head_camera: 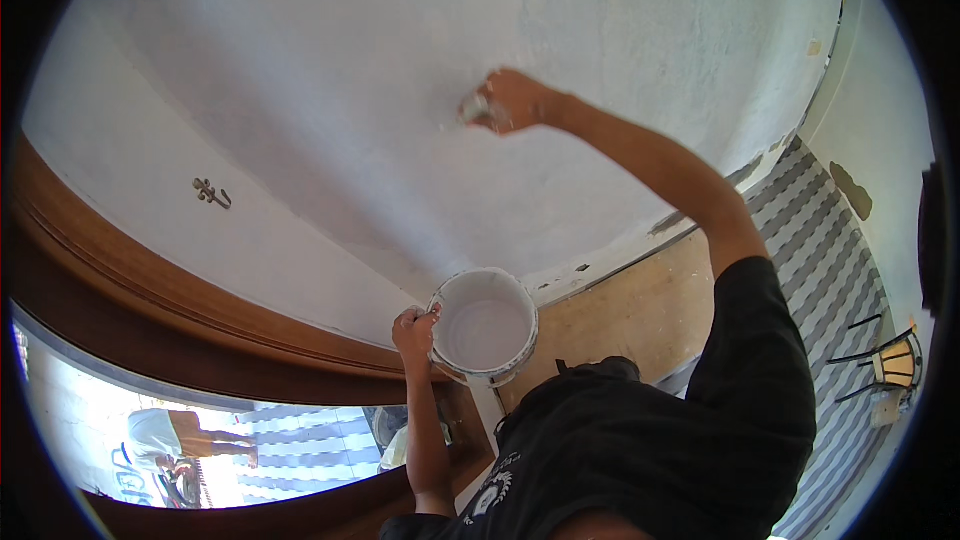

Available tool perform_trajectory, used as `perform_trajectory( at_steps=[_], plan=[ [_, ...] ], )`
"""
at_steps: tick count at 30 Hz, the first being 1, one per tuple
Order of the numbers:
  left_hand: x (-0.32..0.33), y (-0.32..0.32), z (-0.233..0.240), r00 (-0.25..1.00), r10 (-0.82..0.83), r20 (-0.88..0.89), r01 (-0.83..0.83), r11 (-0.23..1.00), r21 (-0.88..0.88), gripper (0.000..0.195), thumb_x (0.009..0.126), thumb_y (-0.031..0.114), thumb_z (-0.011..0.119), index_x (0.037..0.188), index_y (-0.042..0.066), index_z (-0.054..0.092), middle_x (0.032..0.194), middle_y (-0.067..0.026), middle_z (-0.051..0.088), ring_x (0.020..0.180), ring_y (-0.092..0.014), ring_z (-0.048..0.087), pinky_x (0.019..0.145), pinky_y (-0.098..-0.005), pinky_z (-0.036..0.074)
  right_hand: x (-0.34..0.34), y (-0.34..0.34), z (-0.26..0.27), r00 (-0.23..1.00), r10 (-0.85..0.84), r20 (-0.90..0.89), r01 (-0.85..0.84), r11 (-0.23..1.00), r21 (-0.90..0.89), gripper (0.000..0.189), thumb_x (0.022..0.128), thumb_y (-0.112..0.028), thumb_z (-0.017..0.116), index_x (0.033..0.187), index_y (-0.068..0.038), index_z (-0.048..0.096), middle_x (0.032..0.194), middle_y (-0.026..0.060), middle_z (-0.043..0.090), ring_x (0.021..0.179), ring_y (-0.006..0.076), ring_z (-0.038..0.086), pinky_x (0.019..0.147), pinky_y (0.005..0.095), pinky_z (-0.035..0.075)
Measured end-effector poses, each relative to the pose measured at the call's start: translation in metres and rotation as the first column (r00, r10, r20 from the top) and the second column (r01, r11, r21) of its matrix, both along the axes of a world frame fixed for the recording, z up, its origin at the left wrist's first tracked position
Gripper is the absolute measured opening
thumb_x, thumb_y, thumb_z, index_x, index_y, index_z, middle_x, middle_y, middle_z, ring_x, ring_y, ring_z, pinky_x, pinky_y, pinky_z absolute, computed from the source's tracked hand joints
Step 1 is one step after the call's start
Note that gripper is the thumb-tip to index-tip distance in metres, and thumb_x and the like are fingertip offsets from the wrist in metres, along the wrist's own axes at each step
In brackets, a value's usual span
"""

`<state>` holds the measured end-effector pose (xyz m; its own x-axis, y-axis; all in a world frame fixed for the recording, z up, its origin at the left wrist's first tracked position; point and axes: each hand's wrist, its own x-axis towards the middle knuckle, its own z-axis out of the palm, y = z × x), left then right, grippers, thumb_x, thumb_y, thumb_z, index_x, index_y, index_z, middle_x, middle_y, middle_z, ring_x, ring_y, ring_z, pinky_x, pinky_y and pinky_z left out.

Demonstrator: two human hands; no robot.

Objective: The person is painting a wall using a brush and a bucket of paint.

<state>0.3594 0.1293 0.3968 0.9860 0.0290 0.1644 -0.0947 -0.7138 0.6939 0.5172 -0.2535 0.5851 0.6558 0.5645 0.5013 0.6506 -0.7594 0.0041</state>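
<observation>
My right hand [512,103] is raised against the white wall [360,37], its fingers closed around a pale, blurred tool; a brush or a scraper, I cannot tell which. Low in front of my body, my left hand [416,330] grips the rim of a white plastic bucket [536,330] at its left side. Pale, whitish liquid [487,334] lies inside the bucket, and dried splashes coat its rim. A wire handle hangs at the bucket's lower side.
A metal wall hook [212,193] sits near the brown wooden door frame [150,281]. Through the opening, another person [176,435] stands beside a motorbike. A tan board [637,300] lies along the wall's foot. At the right, a chair [896,364] stands on the patterned tile floor [825,255].
</observation>
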Motion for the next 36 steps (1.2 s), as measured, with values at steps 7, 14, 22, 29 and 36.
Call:
perform_trajectory(
  at_steps=[7,14,22,29,36],
  plan=[
    [-0.01,-0.007,0.021,0.992,0.061,-0.109,-0.065,0.997,-0.036,0.048,0.076,0.033,0.073,0.059,-0.004,0.047,0.058,-0.0183,0.043,0.057,-0.033,0.04,0.057,-0.0436,0.035,-0.007,-0.001,0.213,0.969,-0.199,0.144,0.217,0.969,-0.121,0.022,0.076,-0.018,0.07,0.077,0.003,0.066,0.077,0.0176,0.068,0.061,0.027,0.061,0.06,0.0366,0.05],
    [-0.009,0.013,-0.017,0.975,-0.026,0.222,-0.012,0.986,0.169,0.04,0.069,0.031,0.073,0.062,-0.003,0.054,0.062,-0.0207,0.053,0.062,-0.04,0.051,0.061,-0.0449,0.041,-0.02,0.006,0.325,0.773,0.035,0.634,-0.097,0.993,0.063,0.019,0.079,-0.019,0.07,0.087,-0.002,0.069,0.08,0.0177,0.069,0.068,0.0311,0.067,0.061,0.0377,0.052],
    [-0.013,0.006,0.002,0.995,0.089,-0.037,-0.088,0.996,0.033,0.039,0.069,0.034,0.074,0.063,-0.001,0.056,0.066,-0.0191,0.057,0.069,-0.041,0.055,0.063,-0.0468,0.043,-0.021,0.057,0.293,0.524,0.026,0.851,-0.159,0.985,0.068,0.038,0.078,-0.012,0.065,0.115,-0.009,0.066,0.112,0.0097,0.068,0.105,0.0271,0.062,0.09,0.0398,0.051],
    [-0.017,0.008,-0.005,0.997,0.078,0.028,-0.08,0.994,0.072,0.039,0.071,0.035,0.073,0.063,0.0,0.057,0.065,-0.0173,0.056,0.068,-0.04,0.056,0.062,-0.0465,0.043,0.006,0.032,0.103,0.551,-0.077,0.831,0.079,0.996,0.04,0.033,0.082,-0.005,0.06,0.112,-0.012,0.069,0.122,0.0054,0.064,0.108,0.0242,0.063,0.09,0.035,0.054],
    [-0.013,0.018,-0.026,0.975,-0.102,0.196,0.042,0.956,0.289,0.04,0.071,0.04,0.073,0.064,0.003,0.062,0.067,-0.016,0.059,0.07,-0.039,0.058,0.064,-0.0471,0.046,-0.035,0.033,-0.051,0.81,-0.038,0.586,0.002,0.998,0.061,0.037,0.078,-0.01,0.06,0.115,-0.008,0.066,0.124,0.0069,0.062,0.118,0.0263,0.056,0.098,0.0391,0.05]
  ],
)
